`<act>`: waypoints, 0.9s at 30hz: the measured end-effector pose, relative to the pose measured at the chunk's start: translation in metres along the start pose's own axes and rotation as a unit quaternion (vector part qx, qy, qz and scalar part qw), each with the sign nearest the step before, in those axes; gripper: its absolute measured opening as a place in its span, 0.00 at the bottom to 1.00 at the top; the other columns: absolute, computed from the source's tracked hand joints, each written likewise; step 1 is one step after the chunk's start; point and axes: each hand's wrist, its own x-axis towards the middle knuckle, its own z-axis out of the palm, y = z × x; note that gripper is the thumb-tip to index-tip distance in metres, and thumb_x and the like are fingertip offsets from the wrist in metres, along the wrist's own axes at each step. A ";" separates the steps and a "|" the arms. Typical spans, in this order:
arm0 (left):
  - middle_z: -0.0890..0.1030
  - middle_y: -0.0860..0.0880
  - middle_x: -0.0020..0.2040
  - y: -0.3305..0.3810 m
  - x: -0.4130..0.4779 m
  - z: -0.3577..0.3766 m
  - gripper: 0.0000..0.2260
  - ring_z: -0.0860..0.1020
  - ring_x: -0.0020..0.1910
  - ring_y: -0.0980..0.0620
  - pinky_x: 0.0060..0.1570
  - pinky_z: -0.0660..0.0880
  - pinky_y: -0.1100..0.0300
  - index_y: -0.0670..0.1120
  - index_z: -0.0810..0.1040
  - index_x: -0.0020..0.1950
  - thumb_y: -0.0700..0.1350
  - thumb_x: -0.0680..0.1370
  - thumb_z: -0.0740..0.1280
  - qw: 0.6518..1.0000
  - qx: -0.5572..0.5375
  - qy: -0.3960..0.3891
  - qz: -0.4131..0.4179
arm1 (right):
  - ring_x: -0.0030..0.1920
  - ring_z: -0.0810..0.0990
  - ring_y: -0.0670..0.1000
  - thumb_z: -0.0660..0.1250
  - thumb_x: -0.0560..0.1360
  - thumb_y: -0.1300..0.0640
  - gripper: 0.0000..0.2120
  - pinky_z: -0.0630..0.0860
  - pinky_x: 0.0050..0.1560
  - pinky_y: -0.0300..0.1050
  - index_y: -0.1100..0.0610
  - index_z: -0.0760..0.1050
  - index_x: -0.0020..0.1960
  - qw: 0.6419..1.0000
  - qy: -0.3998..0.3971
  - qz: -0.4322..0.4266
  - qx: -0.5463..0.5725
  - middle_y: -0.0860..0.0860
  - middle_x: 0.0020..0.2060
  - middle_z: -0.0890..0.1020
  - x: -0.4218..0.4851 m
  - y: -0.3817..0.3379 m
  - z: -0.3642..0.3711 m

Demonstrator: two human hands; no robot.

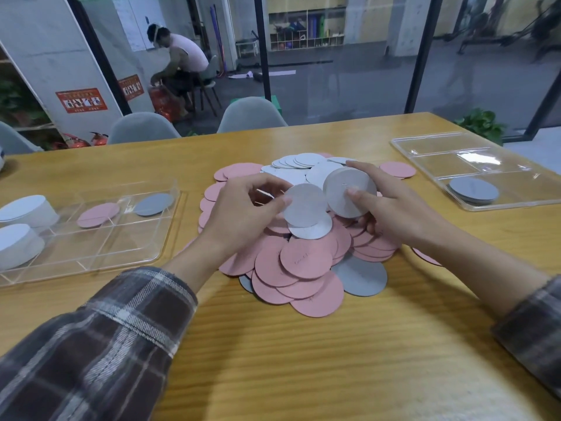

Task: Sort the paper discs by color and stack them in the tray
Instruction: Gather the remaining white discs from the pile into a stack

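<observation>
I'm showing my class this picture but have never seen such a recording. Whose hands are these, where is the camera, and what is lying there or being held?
No machine here: a person works with bare hands, and the one picture comes from a camera worn on their head, looking forward and down. On the light wooden table lies a loose pile of pink, grey and white round paper discs. The left hand pinches a single white paper disc; the right hand grips a short stack of white discs. A clear plastic divided tray on the left holds white stacks, a pink disc and a grey disc; another clear tray on the right holds a grey stack.
</observation>
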 end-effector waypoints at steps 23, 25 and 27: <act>0.87 0.41 0.37 0.021 -0.003 0.048 0.06 0.87 0.38 0.42 0.47 0.85 0.48 0.36 0.82 0.47 0.38 0.76 0.77 0.980 -0.159 -0.001 -0.120 | 0.33 0.76 0.54 0.53 0.85 0.45 0.16 0.73 0.34 0.49 0.43 0.74 0.67 0.995 -0.046 0.007 0.092 0.56 0.36 0.79 -0.002 -0.008 0.003; 0.87 0.41 0.37 0.021 -0.003 0.048 0.08 0.88 0.38 0.42 0.47 0.86 0.49 0.36 0.82 0.48 0.38 0.76 0.77 0.980 -0.162 0.000 -0.118 | 0.32 0.77 0.54 0.56 0.83 0.42 0.16 0.76 0.35 0.51 0.42 0.72 0.69 0.997 -0.051 -0.001 0.065 0.55 0.38 0.80 -0.001 -0.007 0.004; 0.87 0.41 0.38 0.021 -0.004 0.047 0.09 0.87 0.38 0.42 0.46 0.86 0.49 0.35 0.81 0.48 0.39 0.76 0.78 0.980 -0.165 -0.006 -0.111 | 0.35 0.79 0.53 0.63 0.81 0.44 0.20 0.80 0.42 0.55 0.41 0.67 0.73 0.999 -0.045 -0.016 0.008 0.52 0.43 0.82 0.001 -0.001 0.003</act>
